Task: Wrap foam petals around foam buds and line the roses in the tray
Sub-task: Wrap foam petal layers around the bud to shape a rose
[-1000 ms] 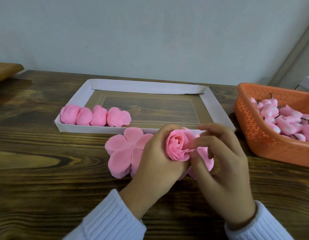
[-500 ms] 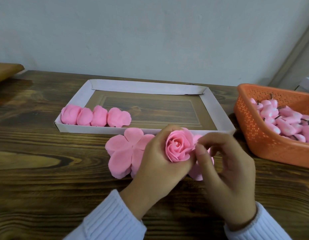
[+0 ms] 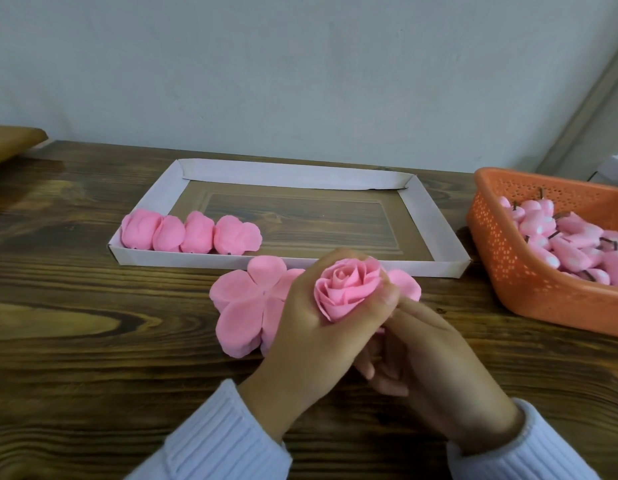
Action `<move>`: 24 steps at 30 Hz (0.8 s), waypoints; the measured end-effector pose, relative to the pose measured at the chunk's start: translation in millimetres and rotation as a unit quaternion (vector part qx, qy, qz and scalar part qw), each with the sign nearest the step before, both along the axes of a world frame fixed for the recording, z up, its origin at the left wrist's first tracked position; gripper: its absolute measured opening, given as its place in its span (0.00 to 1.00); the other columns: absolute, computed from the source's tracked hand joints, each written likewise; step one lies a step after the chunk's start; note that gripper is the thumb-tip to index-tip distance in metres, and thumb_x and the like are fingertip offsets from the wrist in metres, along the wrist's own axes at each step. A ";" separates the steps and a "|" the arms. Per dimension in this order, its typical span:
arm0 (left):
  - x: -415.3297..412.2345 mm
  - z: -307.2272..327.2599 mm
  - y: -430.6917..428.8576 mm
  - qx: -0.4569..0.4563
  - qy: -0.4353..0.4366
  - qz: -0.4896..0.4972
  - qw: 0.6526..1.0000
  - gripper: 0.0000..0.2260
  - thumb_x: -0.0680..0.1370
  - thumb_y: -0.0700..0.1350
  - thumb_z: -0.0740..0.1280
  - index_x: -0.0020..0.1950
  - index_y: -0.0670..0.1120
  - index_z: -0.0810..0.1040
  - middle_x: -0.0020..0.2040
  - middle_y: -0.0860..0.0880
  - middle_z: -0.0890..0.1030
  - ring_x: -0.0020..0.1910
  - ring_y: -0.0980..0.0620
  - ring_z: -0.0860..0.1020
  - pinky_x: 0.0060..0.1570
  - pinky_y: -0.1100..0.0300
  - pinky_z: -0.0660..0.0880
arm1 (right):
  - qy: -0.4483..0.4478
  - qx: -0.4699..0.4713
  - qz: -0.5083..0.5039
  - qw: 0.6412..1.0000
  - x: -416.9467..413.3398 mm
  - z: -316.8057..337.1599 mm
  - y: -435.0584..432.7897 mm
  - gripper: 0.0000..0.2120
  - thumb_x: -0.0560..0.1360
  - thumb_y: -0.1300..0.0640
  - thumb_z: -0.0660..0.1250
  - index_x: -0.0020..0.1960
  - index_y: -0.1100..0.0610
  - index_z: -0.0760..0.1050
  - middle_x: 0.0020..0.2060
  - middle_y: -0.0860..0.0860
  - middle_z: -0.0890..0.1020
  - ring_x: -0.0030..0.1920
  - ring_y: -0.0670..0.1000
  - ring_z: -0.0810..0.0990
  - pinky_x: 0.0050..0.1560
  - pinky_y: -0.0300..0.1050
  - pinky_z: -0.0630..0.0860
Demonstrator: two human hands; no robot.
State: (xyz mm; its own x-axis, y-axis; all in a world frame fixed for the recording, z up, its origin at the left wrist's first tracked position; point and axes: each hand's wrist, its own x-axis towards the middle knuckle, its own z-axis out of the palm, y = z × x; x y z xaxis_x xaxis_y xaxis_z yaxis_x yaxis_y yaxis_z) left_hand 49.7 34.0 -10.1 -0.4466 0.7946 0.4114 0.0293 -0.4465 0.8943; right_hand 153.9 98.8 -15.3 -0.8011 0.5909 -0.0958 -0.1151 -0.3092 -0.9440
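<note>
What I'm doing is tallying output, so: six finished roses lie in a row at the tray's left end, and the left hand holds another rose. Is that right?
Not quite. The head view shows four finished roses, not six, in a row at the left end of the tray. The left hand does hold another rose.

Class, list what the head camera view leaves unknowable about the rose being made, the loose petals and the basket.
Head view only:
- Rose base: wrapped by the left hand.
- Right hand fingertips: tucked beneath the left hand; whether they grip anything is unclear.
- Petal stack: partly behind both hands; sheet count unreadable.
- Orange basket: cut off by the right edge; its buds cannot be counted.
</note>
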 end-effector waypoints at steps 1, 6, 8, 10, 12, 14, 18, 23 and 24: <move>0.8 0.7 -0.5 0.006 -0.004 -0.011 1.000 0.07 0.71 0.47 0.69 0.40 0.44 0.76 0.31 0.52 0.79 0.25 0.52 0.77 0.22 0.59 0.74 | -0.012 -0.017 0.016 1.000 0.4 0.4 0.3 0.19 0.78 0.59 0.58 0.33 0.52 0.80 0.24 0.53 0.75 0.20 0.47 0.70 0.19 0.32 0.57; 0.0 -0.6 -0.5 0.009 -0.009 -0.008 1.000 0.08 0.67 0.46 0.73 0.44 0.53 0.78 0.34 0.54 0.81 0.24 0.53 0.76 0.23 0.64 0.73 | -0.003 -0.081 0.078 0.994 1.3 1.5 -0.9 0.11 0.76 0.62 0.63 0.35 0.60 0.77 0.27 0.55 0.74 0.20 0.45 0.65 0.18 0.30 0.57; -1.0 -1.9 0.7 0.016 -0.018 0.022 0.999 0.11 0.65 0.47 0.74 0.44 0.56 0.78 0.37 0.53 0.81 0.27 0.51 0.76 0.24 0.62 0.74 | 0.005 -0.093 0.065 0.993 1.0 0.6 0.0 0.10 0.74 0.61 0.62 0.35 0.61 0.76 0.28 0.55 0.73 0.21 0.44 0.64 0.18 0.30 0.57; -2.4 -2.3 1.9 0.025 -0.059 0.038 0.997 0.11 0.65 0.47 0.74 0.44 0.57 0.79 0.37 0.53 0.81 0.29 0.54 0.78 0.25 0.62 0.74 | 0.019 -0.091 0.051 0.994 0.4 0.0 1.1 0.08 0.72 0.60 0.62 0.37 0.62 0.74 0.28 0.55 0.72 0.21 0.44 0.63 0.18 0.30 0.56; -4.6 -1.1 2.3 0.040 -0.075 0.029 0.996 0.08 0.67 0.46 0.72 0.44 0.56 0.80 0.36 0.53 0.80 0.29 0.57 0.78 0.26 0.63 0.74 | 0.030 -0.071 0.035 0.996 -0.1 -1.0 1.5 0.09 0.72 0.59 0.62 0.39 0.65 0.71 0.26 0.54 0.73 0.20 0.43 0.64 0.18 0.29 0.55; -5.1 0.2 1.9 0.052 -0.042 -0.022 0.997 0.06 0.71 0.45 0.69 0.47 0.52 0.80 0.35 0.52 0.80 0.31 0.56 0.78 0.28 0.63 0.75 | 0.046 -0.073 0.046 0.995 -0.1 -2.5 1.9 0.13 0.73 0.54 0.66 0.43 0.66 0.72 0.26 0.53 0.76 0.19 0.43 0.67 0.17 0.29 0.56; 0.6 1.6 0.0 0.045 0.035 -0.058 0.997 0.04 0.74 0.43 0.68 0.48 0.51 0.79 0.35 0.53 0.82 0.40 0.57 0.81 0.44 0.65 0.76 | 0.099 -0.162 0.129 0.973 2.1 -2.4 5.5 0.24 0.64 0.48 0.79 0.53 0.61 0.78 0.28 0.57 0.74 0.22 0.47 0.74 0.16 0.31 0.62; -0.2 0.5 0.5 0.048 0.009 -0.064 0.997 0.19 0.68 0.39 0.74 0.57 0.49 0.75 0.44 0.51 0.82 0.46 0.55 0.81 0.47 0.62 0.77 | 0.125 -0.179 0.134 0.967 0.8 -1.7 6.6 0.24 0.67 0.54 0.78 0.58 0.64 0.78 0.47 0.64 0.72 0.41 0.56 0.79 0.35 0.41 0.76; -1.0 -0.9 1.2 0.038 0.006 -0.075 0.996 0.23 0.67 0.37 0.75 0.59 0.48 0.74 0.46 0.49 0.82 0.48 0.54 0.81 0.48 0.61 0.78 | 0.130 -0.170 0.135 0.968 -0.1 -0.7 5.9 0.24 0.70 0.55 0.75 0.62 0.64 0.76 0.54 0.66 0.74 0.51 0.61 0.77 0.46 0.48 0.77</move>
